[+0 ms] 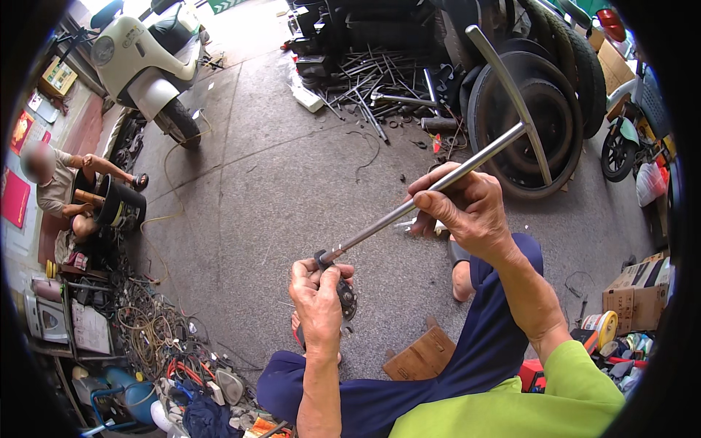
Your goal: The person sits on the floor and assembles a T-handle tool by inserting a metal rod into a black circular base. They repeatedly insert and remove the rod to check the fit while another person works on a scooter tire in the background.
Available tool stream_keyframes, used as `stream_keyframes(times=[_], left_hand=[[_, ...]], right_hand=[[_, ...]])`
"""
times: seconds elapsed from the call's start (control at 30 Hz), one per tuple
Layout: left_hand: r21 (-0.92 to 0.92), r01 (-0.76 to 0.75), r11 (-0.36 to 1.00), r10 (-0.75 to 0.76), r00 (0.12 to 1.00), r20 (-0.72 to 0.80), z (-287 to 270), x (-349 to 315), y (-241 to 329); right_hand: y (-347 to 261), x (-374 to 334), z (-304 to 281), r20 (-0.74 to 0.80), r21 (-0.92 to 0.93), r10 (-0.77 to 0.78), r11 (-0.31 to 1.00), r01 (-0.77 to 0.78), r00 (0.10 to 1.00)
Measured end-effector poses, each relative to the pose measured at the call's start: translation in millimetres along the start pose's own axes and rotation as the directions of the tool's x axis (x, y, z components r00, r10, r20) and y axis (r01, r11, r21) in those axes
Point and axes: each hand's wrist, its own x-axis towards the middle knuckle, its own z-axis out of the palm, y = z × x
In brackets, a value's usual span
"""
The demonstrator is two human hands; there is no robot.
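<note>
Left hand [319, 305]: clenching around a small dark metal part [345, 296], holding it low at centre, above the knees and the concrete floor [277, 182]; part mostly hidden by the fingers, exact shape impossible to tell.

Right hand [466, 208]: gripping the shaft of a long silver T-handle wrench [445, 180] about midway along; lower tip of the wrench meeting the dark part just above the left hand, crossbar standing up at upper right in front of the tyres.

Legs in dark blue trousers [482, 350], bright green sleeve [577, 379] showing at lower right; brown wooden block [422, 355] lying on the floor just beside the knee.

Stack of black tyres [540, 117] leaning at upper right; scatter of metal rods and tools [372, 87] lying on the floor at upper centre, well apart from both hands.

White scooter [150, 58] standing at upper left.

Another person [69, 190] sitting at far left beside a black bucket [117, 204], well apart.

Tangle of cables and wires [153, 328] piling up at lower left; cardboard boxes [639, 292] sitting at the right edge.
</note>
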Motion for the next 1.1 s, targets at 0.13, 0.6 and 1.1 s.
stream_keyframes(times=[0.13, 0.6, 1.1], left_hand=[[0.010, 0.030, 0.999, -0.031, 0.999, 0.030, -0.9, -0.3, 2.3], [-0.056, 0.268, 0.962, -0.248, 0.940, 0.234, -7.0, 11.8, -15.1], [0.143, 0.399, 0.906, -0.423, 0.838, 0.345, 2.9, 10.1, -20.9]], right_hand=[[4.7, -2.8, 3.1, -0.035, -0.085, -0.134, 0.988, 0.131, 0.990], [-6.1, 4.9, -12.5, -0.184, -0.090, -0.131, 0.989, 0.116, 0.974], [-13.1, 5.2, -40.4, -0.461, -0.079, -0.274, 0.960, 0.268, 0.844]])
